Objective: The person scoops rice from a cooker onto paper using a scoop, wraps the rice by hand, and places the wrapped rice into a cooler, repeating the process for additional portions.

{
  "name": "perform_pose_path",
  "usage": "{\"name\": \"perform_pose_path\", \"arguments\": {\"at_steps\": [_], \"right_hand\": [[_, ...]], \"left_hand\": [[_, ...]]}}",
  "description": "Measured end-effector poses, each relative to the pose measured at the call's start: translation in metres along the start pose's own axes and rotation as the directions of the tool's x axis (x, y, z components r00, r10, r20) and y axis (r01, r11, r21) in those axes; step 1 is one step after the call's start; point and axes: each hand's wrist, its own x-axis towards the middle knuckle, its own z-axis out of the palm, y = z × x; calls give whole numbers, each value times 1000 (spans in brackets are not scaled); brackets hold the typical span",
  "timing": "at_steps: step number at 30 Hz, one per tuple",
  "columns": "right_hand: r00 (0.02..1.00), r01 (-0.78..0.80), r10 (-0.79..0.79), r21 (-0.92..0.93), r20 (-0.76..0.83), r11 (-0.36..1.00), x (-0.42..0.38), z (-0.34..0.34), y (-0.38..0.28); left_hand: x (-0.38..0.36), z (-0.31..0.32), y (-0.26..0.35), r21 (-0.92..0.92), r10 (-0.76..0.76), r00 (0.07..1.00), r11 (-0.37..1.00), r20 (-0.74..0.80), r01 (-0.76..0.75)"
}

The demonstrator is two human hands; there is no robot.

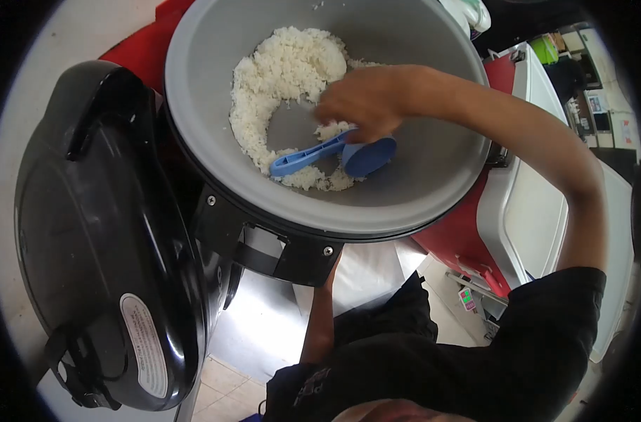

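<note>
We had the right hand point(362, 102) inside the wide grey pot point(433, 169), reaching in from the right with the back of the hand turned up. Its fingers were blurred and bent loosely downward over the rice, and we could not tell how far they were open or whether they had hold of anything. The left forearm point(320, 323) rose from below towards the black bracket point(218, 225) on the pot's near side, but the hand itself was hidden, so we could not tell its state or its grip

Just below our right hand, the blue scoop point(310, 158) lay low in the pot, its handle slanting down to the left across the rice and its round end on the right. The white rice point(285, 60) was heaped at the far left of the pot and curved down that side into a thinner patch around the scoop, with part of the grey bottom showing between

To the left of the pot we saw the glossy black lid point(88, 218), with a pale oval label point(144, 344) on it. On the right stood a red cooler point(454, 232) with a white top point(535, 218), and below it we could see floor tiles point(443, 299)
</note>
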Motion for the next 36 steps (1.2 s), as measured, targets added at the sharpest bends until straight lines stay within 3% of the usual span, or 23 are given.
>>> {"name": "perform_pose_path", "arguments": {"at_steps": [3,5,7,8,9,11,13,14,15,16,17,18,20,23,24,26,28,30,31,32,33,35,36], "right_hand": [[980,170,-167,23,-107,985,44,16,-24],[985,164,-154,-134,80,977,64,23,-40],[979,201,-203,-133,-1,970,63,22,-41],[968,233,-243,-137,-64,963,58,19,-40],[967,238,-249,-145,-61,960,50,15,-38],[929,223,-172,126,-328,967,25,2,-33],[950,35,26,190,-311,981,-7,-19,-28],[901,48,-14,68,-433,997,-16,-10,-8],[837,47,-68,-52,-543,998,-24,-1,11],[918,-109,65,-92,-390,990,-37,-7,13],[949,-254,213,-157,-234,954,-45,-15,12],[949,-252,212,-157,-235,955,-45,-15,11],[930,-305,364,-445,51,842,-48,-12,11],[855,-204,370,-420,365,885,-40,2,8],[856,-204,370,-421,361,884,-39,5,13],[804,-369,407,-174,434,913,-36,1,25],[845,-381,416,-167,336,909,-42,-22,37],[874,-398,422,-142,240,906,-39,-32,43],[894,-443,448,-149,-4,884,-33,-33,47],[860,-488,447,-140,-248,861,-26,-28,48],[861,-485,444,-137,-248,864,-14,-21,47],[968,-250,225,-348,-112,903,18,-6,42],[938,-311,289,-99,-189,945,30,4,38]], "left_hand": [[-7,1,15,336,180,961,910,208,-243],[-11,6,24,513,258,907,758,332,-403],[-10,6,21,620,323,830,555,454,-555],[-5,3,17,607,333,824,561,458,-564],[-2,-1,10,548,353,848,650,396,-526],[3,-1,5,511,348,866,703,360,-495],[3,1,9,470,341,883,752,323,-463],[-1,8,16,201,132,968,964,214,-176],[-5,10,20,-117,-112,977,984,179,134],[0,5,15,-113,-116,977,984,180,138],[9,-6,6,-538,-416,873,689,255,486],[13,-12,1,-771,-582,677,127,451,624],[13,-5,7,-768,-627,657,141,419,625],[13,-4,7,-759,-657,669,222,347,612],[13,-5,5,-748,-645,698,287,310,598],[9,-2,8,-750,-656,689,277,310,601],[7,1,14,-750,-674,669,256,314,610],[1,2,20,-521,-559,823,676,98,521],[1,3,23,-521,-558,824,676,100,521],[-1,5,26,-711,-679,692,359,245,604],[-5,6,28,-798,-722,548,-9,423,603],[4,-4,12,-830,-728,568,-4,385,558],[11,-6,3,-864,-733,588,3,341,504]]}}
